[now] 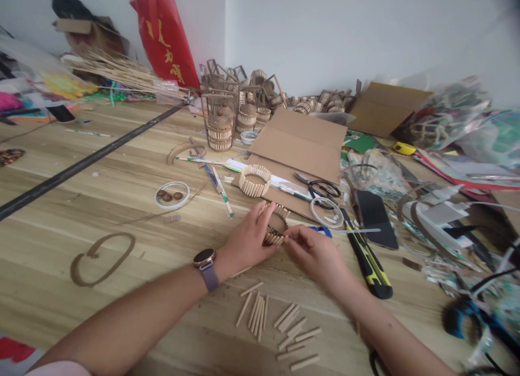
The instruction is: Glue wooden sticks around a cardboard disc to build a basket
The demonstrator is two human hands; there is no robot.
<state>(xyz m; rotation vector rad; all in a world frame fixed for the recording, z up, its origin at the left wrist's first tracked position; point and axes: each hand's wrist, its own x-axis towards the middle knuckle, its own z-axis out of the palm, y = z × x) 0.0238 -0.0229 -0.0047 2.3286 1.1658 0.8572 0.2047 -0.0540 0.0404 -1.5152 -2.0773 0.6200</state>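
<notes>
My left hand (pixel 248 239), with a watch on its wrist, curls round the near left side of a small ring of short wooden sticks (pixel 278 225) on the wooden table (pixel 122 202). My right hand (pixel 314 251) pinches the ring's near edge, where a stick pokes out between its fingertips. Several loose wooden sticks (pixel 278 322) lie on the table just below my hands. A finished stick ring (pixel 254 180) sits beyond, on brown cardboard (pixel 303 143).
A yellow-black utility knife (pixel 368 257), black phone (pixel 376 218), scissors (pixel 320 189) and tape rolls (pixel 173 195) lie close by. Stick baskets (pixel 220 128) stand at the back. A cluttered pile of cables and bags fills the right (pixel 455 213). A cardboard curl (pixel 101 251) lies left.
</notes>
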